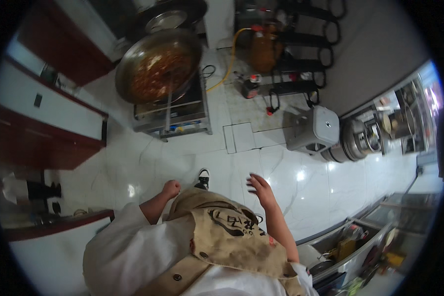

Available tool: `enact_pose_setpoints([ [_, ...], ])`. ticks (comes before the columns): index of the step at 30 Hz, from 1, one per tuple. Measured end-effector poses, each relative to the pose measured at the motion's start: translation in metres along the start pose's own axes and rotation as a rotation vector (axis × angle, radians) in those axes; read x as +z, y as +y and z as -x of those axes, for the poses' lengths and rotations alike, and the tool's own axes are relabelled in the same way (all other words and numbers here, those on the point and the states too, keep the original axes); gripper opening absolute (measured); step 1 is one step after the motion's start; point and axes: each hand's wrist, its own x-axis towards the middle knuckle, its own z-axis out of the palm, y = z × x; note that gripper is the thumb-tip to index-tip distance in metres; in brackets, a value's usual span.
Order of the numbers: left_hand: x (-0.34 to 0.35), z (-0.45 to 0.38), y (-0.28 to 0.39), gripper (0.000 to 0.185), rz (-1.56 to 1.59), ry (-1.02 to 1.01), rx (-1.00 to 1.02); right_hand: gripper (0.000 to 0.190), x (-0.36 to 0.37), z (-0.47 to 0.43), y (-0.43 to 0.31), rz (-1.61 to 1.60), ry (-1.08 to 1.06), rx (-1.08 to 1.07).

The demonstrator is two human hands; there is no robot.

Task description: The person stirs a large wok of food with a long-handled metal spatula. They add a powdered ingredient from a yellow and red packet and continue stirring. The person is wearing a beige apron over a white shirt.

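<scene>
My left hand [171, 189] hangs beside my apron with its fingers curled in, and nothing shows in it. On the other side, my right hand [259, 188] is held over the floor, fingers loose and apart, empty. Neither hand touches anything that I can see. Between them are my tan apron [236, 236], which bears dark writing, and one black-and-white shoe [204, 177]. Farther forward, a large metal wok [159, 66] holds reddish food in sauce. It rests over a metal stove stand [185, 114], with a long-handled utensil [169, 103] leaning out of it.
A yellow hose [231, 64] runs from the stand towards a black rack [299, 64]. Nearby are a dark bottle with a red cap [251, 87], a grey plastic stool [318, 129] and a metal keg-like container [349, 142]. A sink [355, 255] is at lower right; another person [26, 188] is far left.
</scene>
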Motion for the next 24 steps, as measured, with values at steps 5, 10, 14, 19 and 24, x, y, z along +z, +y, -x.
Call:
enact_pose_setpoints([
  [5,-0.09,-0.008,-0.045,0.024,0.196,0.193,-0.012,0.076,0.171,-0.142,-0.095,0.029,-0.164,0.029],
  [10,-0.161,-0.022,-0.019,0.026,0.015,0.256,-0.035,0.065,0.273,-0.245,-0.128,-0.182,-0.301,0.314],
  [14,-0.182,-0.038,0.023,0.029,0.342,0.306,0.203,0.027,0.32,-0.255,-0.144,-0.345,-0.327,0.345],
  [19,-0.237,-0.064,0.126,0.053,0.196,0.441,0.496,0.051,0.286,-0.24,-0.231,0.559,-0.131,-0.137],
  [24,-0.308,-0.124,0.275,0.069,0.017,0.717,0.754,0.063,0.225,-0.224,-0.354,0.726,-0.227,-0.109],
])
